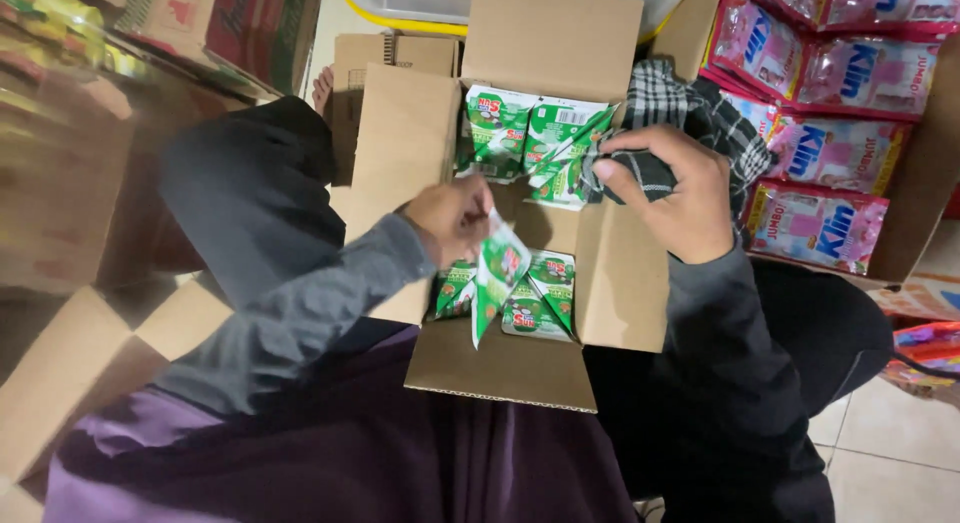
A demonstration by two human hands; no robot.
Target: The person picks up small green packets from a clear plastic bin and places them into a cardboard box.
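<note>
Far out to the left of both hands stand blurred brown cardboard boxes (70, 373), one low near the person's left elbow, others stacked higher up with coloured print on their sides. A grey sleeve (300, 313) runs in from that side to the left hand (450, 218), which hovers over the middle of an open cardboard box (500, 368) resting on the person's lap, against purple cloth (330, 453). The left hand's fingers are pinched together on the top end of a strip of green and white sachets (500, 273), which hangs down from the fingers into the box. Just below that hand, more green sachets (545, 303) lie in the near part of the box; above and between the two hands, another bunch of green sachets (530, 133) lies in the far part.

The hands are apart, the right one higher. The right hand (675, 198) sits over the box's right flap, curled shut around a bundle of black and white checked cloth (690, 113), which trails up and to the right behind it. The thumb points toward the upper sachets, near them.

To the right of the right hand, well clear of it, a cardboard tray holds rows of pink sachet packs (835, 153). Below these, pale floor tiles (890, 453) show.
</note>
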